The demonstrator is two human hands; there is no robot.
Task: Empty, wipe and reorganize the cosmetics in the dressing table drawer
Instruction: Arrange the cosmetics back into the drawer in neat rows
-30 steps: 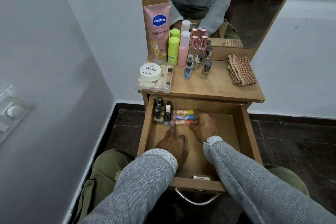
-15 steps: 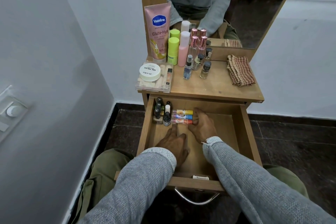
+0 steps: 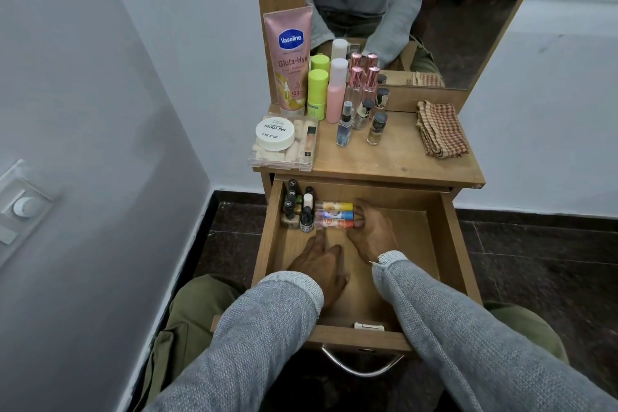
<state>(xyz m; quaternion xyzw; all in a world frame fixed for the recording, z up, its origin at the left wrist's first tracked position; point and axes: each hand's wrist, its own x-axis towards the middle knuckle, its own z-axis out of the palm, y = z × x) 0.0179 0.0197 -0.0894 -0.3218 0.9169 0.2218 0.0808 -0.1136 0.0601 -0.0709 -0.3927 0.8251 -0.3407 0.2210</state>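
The wooden drawer [image 3: 449, 244] stands pulled out under the dressing table top. In its back left corner stand several small dark nail polish bottles [image 3: 296, 207]. Beside them lie three tubes [image 3: 334, 215] side by side, with yellow, blue and red caps. My right hand [image 3: 369, 231] touches the capped ends of the tubes with its fingertips. My left hand [image 3: 321, 264] rests flat on the drawer floor, fingers pointing toward the tubes.
On the table top stand a pink Vaseline tube [image 3: 290, 57], green sticks [image 3: 317, 94], a pink bottle [image 3: 336, 90], small perfume bottles [image 3: 363, 104], a clear box [image 3: 282, 147] with a white jar, and a folded checked cloth [image 3: 441, 129]. A mirror is behind; a wall is close on the left.
My right hand has shifted slightly along the ends of the three tubes. My left hand stays on the drawer floor almost unmoved.
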